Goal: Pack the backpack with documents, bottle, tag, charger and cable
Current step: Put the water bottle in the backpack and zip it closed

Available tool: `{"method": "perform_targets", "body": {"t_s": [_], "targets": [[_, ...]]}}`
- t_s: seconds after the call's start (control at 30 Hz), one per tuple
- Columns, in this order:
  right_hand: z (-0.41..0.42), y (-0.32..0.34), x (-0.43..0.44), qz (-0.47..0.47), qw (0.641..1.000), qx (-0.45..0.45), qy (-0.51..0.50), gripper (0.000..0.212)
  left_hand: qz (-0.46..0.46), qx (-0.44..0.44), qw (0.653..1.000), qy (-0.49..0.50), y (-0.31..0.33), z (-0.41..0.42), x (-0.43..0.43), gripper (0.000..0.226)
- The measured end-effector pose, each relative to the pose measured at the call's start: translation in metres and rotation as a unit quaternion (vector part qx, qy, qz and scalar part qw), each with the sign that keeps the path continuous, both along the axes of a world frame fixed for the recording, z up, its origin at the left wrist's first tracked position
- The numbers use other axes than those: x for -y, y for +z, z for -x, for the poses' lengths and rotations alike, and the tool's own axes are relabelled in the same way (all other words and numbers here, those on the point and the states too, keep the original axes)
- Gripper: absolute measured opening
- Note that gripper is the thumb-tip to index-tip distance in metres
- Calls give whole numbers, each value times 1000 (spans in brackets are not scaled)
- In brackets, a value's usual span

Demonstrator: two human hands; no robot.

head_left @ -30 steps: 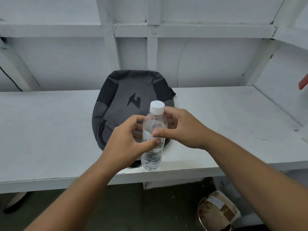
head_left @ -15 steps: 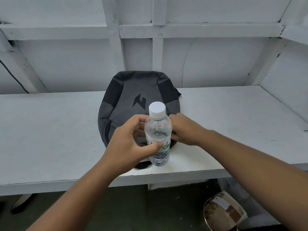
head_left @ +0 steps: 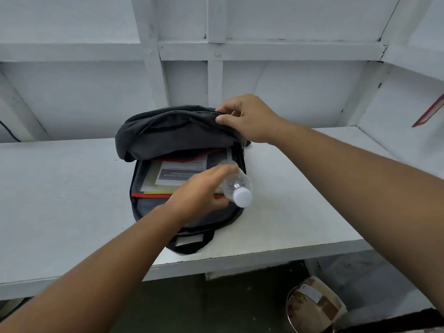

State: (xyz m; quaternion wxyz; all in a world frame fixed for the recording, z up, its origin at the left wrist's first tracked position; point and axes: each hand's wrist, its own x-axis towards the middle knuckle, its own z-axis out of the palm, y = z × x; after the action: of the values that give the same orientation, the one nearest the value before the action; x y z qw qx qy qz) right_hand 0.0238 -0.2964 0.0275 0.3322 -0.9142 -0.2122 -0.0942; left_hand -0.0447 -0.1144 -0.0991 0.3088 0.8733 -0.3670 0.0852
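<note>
At the far left a thin dark cable (head_left: pixel 7 131) is seen against the white wall, above the white table (head_left: pixel 60 200). The backpack (head_left: pixel 168 133) is laid flat on the table near its front edge, its carry handle (head_left: pixel 192 246) turned toward the person and its front flap folded up and back, so that the main compartment is exposed. The documents (head_left: pixel 168 179) are seen lying inside that compartment, partly hidden at their right by the left hand (head_left: pixel 199 191). The left arm is stretched forward over the near end of the backpack, and the fingers of its hand are curled round the body of the clear bottle (head_left: pixel 236 186), which is held tilted over the right part of the open compartment with its white cap (head_left: pixel 243 197) pointed toward the person. Whether the bottle touches the papers cannot be told. The right hand (head_left: pixel 247 118) is reached across from the right, and the raised flap is pinched at its top edge between thumb and fingers. Below the table, on the floor at the right, a round tin (head_left: pixel 312 306) is seen, and a red object (head_left: pixel 427 114) is cut off by the right edge. A dark header band with upside-down print is shown on the top sheet, too blurred to be read; the tin's label is equally illegible.
</note>
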Motion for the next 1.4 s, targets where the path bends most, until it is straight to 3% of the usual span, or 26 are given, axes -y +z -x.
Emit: {"method": "perform_targets", "body": {"t_s": [0.17,0.33,0.5,0.6,0.7,0.8,1.13,1.4], "targets": [[4,-6,0,-16,1000,3,0,14,-14,40,998,-42,-20,-46,9,58],[6,-8,3,-18,1000,8,-6,12,-53,-44,996,-61,-30,-75,17,45],[10,-13,6,-38,999,5,-20,12,-92,-92,991,-38,-26,-90,27,61],[9,-12,4,-33,999,5,-26,13,-42,-123,991,35,-19,-71,24,61],[7,-15,4,-38,999,11,-31,14,6,-51,998,40,-28,-25,14,54],[7,-17,3,-39,999,14,-28,14,-18,-34,997,62,-40,-6,14,67],[16,-18,6,-37,999,11,-24,16,-45,-153,984,84,-32,-63,34,80],[26,-16,6,-36,999,6,-17,13,-71,-117,984,115,-39,-126,47,55]]}}
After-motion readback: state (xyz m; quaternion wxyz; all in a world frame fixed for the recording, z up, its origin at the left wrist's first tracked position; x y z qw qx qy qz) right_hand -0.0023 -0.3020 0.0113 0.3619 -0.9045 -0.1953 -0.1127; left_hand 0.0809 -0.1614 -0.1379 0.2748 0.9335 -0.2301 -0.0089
